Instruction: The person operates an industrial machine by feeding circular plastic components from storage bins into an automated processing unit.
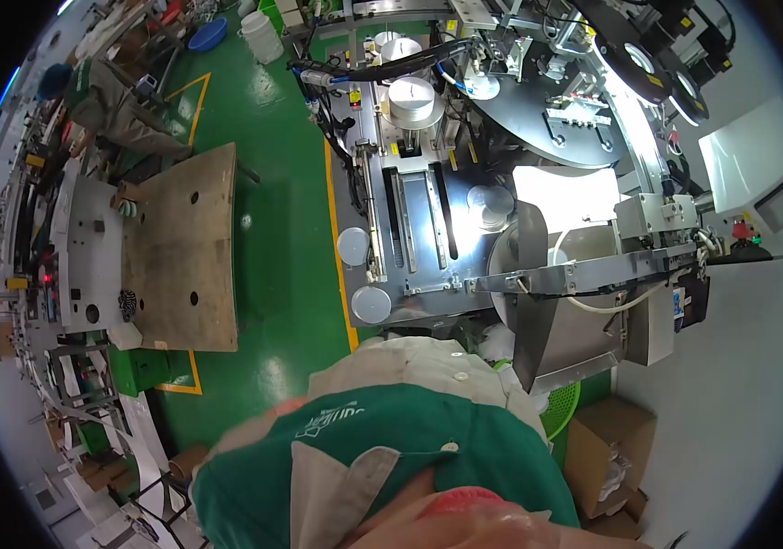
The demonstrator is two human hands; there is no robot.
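The floor [281, 229] is looking green, smooth and shiny, like wet paint. The big board [181, 247] beside it is looking like rough, dull wood with holes in it. The machine [428, 220] is showing bright, shiny metal, and its round discs [371, 305] are looking smooth and silvery. The person's shirt [382, 457] is looking like soft green and cream cloth, not shiny. The box [606, 448] is looking like plain brown cardboard. The basket [561, 407] is looking like green plastic.

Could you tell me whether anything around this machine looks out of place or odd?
Nothing looks spilled or broken. The round white discs lie flat on the machine bed, and the green floor looks clean. Neither hand is in view.
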